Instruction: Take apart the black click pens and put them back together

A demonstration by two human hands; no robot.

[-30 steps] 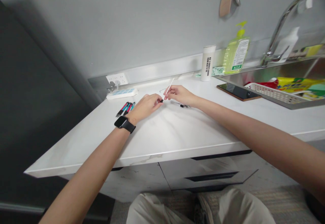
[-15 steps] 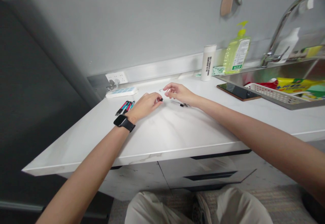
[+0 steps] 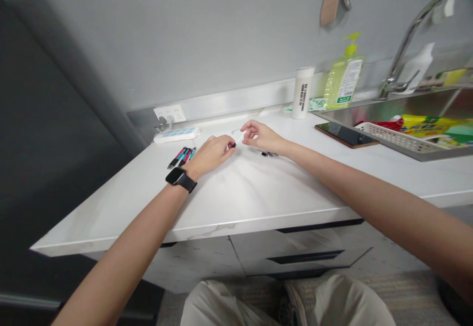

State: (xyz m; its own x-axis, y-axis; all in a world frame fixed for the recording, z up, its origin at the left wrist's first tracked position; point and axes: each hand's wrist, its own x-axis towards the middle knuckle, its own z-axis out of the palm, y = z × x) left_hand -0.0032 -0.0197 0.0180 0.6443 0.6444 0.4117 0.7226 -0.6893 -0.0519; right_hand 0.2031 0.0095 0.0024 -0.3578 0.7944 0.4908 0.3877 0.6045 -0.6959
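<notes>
My left hand (image 3: 216, 152), with a black watch (image 3: 181, 178) on its wrist, is closed in a pinch on a small black pen part (image 3: 233, 145). A thin pale rod, like a pen refill (image 3: 240, 137), slants up from that part toward my right hand (image 3: 260, 137). The right fingers are curled, thumb and fingertips at the rod's upper end. Below my right hand lie several small black and clear pen parts (image 3: 268, 154). Beside my left hand rest several pink, teal and black pens (image 3: 182, 157). A small thin curved piece (image 3: 235, 131) lies behind the hands.
A white power strip (image 3: 177, 134) lies at the back left of the white counter (image 3: 236, 198). To the right stand a white canister (image 3: 303, 93) and a yellow-green soap bottle (image 3: 344, 82). A phone (image 3: 345, 134) lies near the sink (image 3: 347, 113) and a white basket (image 3: 401, 137).
My right hand has shifted slightly to the right, and the pale rod now shows between the two hands. My left hand stays nearly where it was, still pinching the black part.
</notes>
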